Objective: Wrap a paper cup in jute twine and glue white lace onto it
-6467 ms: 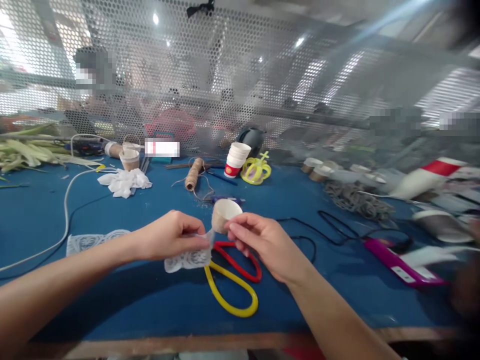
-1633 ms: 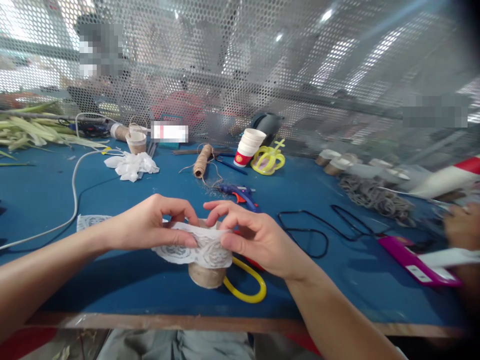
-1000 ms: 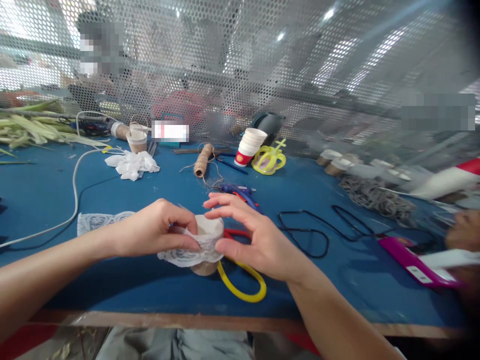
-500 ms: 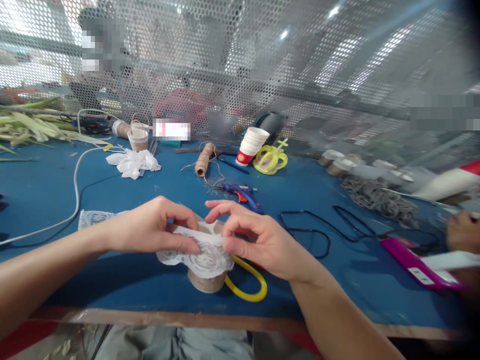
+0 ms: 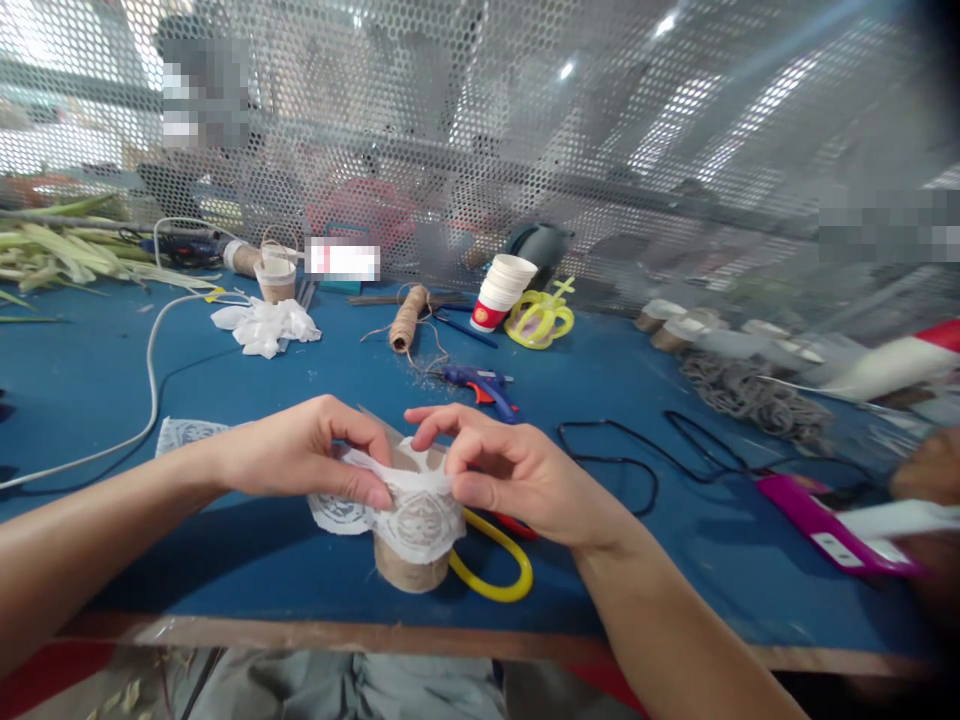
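Note:
White lace trim (image 5: pixel 424 517) lies around the upper front of a small brown twine-wrapped cup (image 5: pixel 411 574), which stands near the table's front edge. My left hand (image 5: pixel 315 450) pinches the lace between thumb and fingers at the cup's left side. At the right side, my right hand (image 5: pixel 517 475) holds the lace by its upper edge with thumb and forefinger. A yellow scissor handle (image 5: pixel 517 592) shows beside the cup, its blades mostly hidden under the hands. Beyond them lies a blue glue gun (image 5: pixel 480 380).
A ball of twine (image 5: pixel 407 318), stacked paper cups (image 5: pixel 502 290) and a yellow crown-shaped piece (image 5: pixel 541 318) stand farther back. Crumpled white material (image 5: pixel 266 325) lies at left. A purple power strip (image 5: pixel 802 515) and black cord are at right, near another person's hand (image 5: pixel 930 465).
The lace now sits flatter and slightly lower against the cup's front. My left hand has shifted slightly left, while my right hand keeps nearly the same place.

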Tool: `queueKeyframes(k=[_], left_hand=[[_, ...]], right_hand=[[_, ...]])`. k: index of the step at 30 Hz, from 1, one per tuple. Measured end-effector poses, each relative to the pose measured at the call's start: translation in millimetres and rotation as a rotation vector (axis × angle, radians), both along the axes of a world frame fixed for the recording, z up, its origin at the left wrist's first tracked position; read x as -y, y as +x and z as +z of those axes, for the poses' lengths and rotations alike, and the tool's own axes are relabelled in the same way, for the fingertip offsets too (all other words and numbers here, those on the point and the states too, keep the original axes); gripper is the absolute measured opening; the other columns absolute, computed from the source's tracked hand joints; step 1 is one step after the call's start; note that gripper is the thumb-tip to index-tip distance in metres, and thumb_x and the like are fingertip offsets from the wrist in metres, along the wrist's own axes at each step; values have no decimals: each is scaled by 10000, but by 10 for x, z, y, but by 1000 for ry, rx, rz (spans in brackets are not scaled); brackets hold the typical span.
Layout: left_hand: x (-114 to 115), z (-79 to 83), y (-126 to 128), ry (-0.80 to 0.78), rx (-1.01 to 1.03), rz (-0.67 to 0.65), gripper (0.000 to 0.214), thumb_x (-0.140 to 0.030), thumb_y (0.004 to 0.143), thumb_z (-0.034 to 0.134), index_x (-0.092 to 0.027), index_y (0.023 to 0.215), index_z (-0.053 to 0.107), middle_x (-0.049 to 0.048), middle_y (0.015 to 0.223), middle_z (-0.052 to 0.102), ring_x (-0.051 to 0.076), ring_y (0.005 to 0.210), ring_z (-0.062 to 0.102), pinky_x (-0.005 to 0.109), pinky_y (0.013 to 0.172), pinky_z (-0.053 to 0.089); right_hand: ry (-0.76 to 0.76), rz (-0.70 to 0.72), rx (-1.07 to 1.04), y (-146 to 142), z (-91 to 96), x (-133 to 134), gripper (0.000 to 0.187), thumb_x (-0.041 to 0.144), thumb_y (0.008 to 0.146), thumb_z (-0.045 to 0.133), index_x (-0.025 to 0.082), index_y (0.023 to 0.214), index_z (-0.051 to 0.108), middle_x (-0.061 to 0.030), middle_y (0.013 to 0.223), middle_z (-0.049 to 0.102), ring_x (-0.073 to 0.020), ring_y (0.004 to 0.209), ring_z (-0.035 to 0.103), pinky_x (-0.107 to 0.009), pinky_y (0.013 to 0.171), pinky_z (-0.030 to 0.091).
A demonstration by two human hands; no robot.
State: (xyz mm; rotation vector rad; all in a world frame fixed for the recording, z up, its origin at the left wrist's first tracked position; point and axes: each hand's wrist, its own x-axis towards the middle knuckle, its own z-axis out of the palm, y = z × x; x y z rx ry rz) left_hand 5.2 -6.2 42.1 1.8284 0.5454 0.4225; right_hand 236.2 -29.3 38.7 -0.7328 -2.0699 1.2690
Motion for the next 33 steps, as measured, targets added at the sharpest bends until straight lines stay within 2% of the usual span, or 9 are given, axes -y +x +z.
queueKeyframes(k=[4,6,8,10,14,16,21,29,33], left_hand=[[-10,-4,-10,20,-13,-12,81,-194,737,661,-115,729,650,-33,647,595,56,570,472,134,511,369],[-11,-6,-13,51,-42,15,112,-227,748,654,-116,733,647,-36,637,584,57,569,462,135,512,362],[-3,-10,-6,112,-81,50,146,-260,764,639,-116,737,644,-37,635,578,59,576,460,138,523,361],[13,-23,10,202,-124,82,177,-284,780,618,-116,729,637,-36,634,574,64,582,459,144,533,360],[52,-78,49,350,-196,128,235,-327,812,565,-113,738,628,-19,641,589,76,579,461,160,532,356],[65,-101,61,364,-211,143,244,-346,817,552,-117,778,627,-9,659,602,83,583,470,168,534,359],[65,-78,56,275,-163,231,333,-378,754,626,-155,995,572,-42,648,552,87,577,454,176,525,361],[54,-38,17,67,-48,180,285,-324,785,597,-152,1006,546,-17,717,584,82,597,480,180,539,392],[58,-48,22,33,-36,153,268,-296,779,602,-145,997,566,9,767,605,97,646,504,196,569,416]], right_hand=[[28,-16,56,12,17,-15,183,377,824,594,203,773,617,-50,1090,591,-218,1238,434,-435,1011,355],[103,-87,134,4,32,-11,202,398,809,606,219,900,636,-68,1151,581,-231,1245,421,-461,1023,337],[203,-146,196,-28,37,8,310,418,784,629,225,1026,618,-89,1203,560,-248,1257,398,-483,1032,319],[290,-168,228,-86,25,42,363,422,752,661,215,1045,611,-102,1210,558,-265,1265,380,-490,1029,322],[381,-196,265,-206,-19,104,97,299,813,619,205,835,618,-87,1121,603,-261,1252,393,-483,997,365],[375,-195,268,-224,-24,111,99,238,846,570,202,758,598,-76,1081,614,-250,1240,411,-476,988,376],[268,-196,215,-128,12,63,110,241,848,566,199,749,593,-72,1071,613,-234,1233,428,-456,993,375],[94,-130,54,24,13,7,223,396,840,568,200,740,601,-62,1083,615,-234,1241,434,-456,1013,349],[37,-97,6,23,15,15,226,407,824,588,202,732,608,-52,1067,618,-237,1238,437,-460,1015,342]])
